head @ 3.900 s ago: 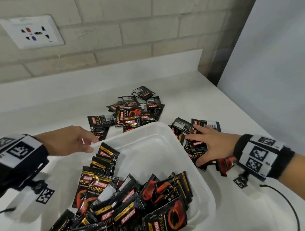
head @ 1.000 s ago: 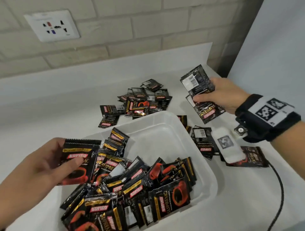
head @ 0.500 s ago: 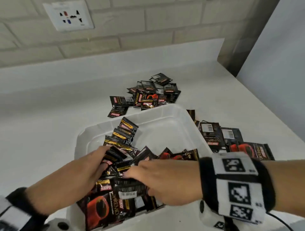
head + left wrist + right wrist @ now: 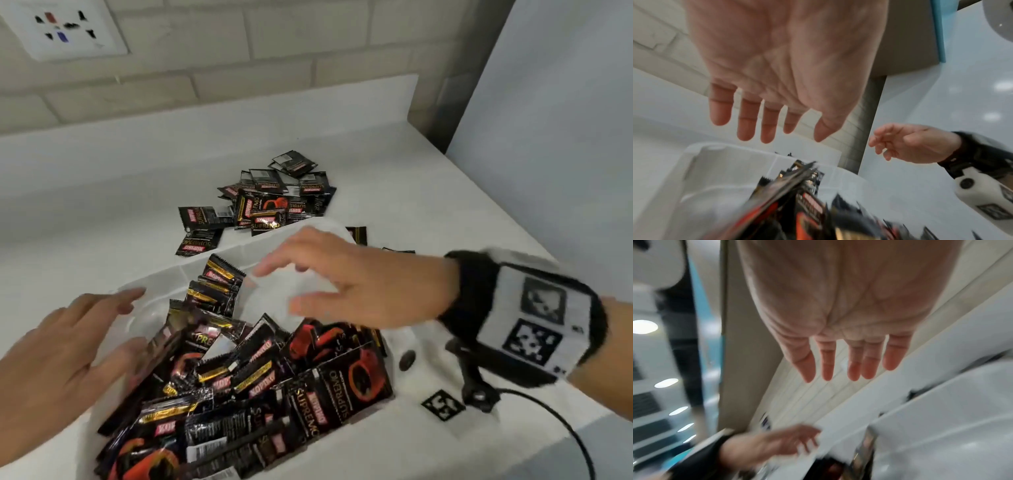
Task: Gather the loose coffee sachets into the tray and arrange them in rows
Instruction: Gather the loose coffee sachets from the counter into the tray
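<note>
Though most sachets point(image 4: 260, 377) already lie heaped in the tray point(image 4: 274, 250), none stand in rows; a loose pile point(image 4: 267, 202) remains on the desk point(image 4: 102, 205) beyond the far rim, a few more at the right. Sachets: flat, glossy black foil, serrated ends. Tray: white smooth plastic, rounded corners. Left hand point(image 4: 68, 349) and right hand point(image 4: 359, 284) hover spread-fingered above the tray, holding nothing.

One white tray point(image 4: 191, 274), two bare hands, one wall socket point(image 4: 65, 29), sachets in the tray point(image 4: 260, 370) and loose sachets point(image 4: 267, 202) too overlapped to count
</note>
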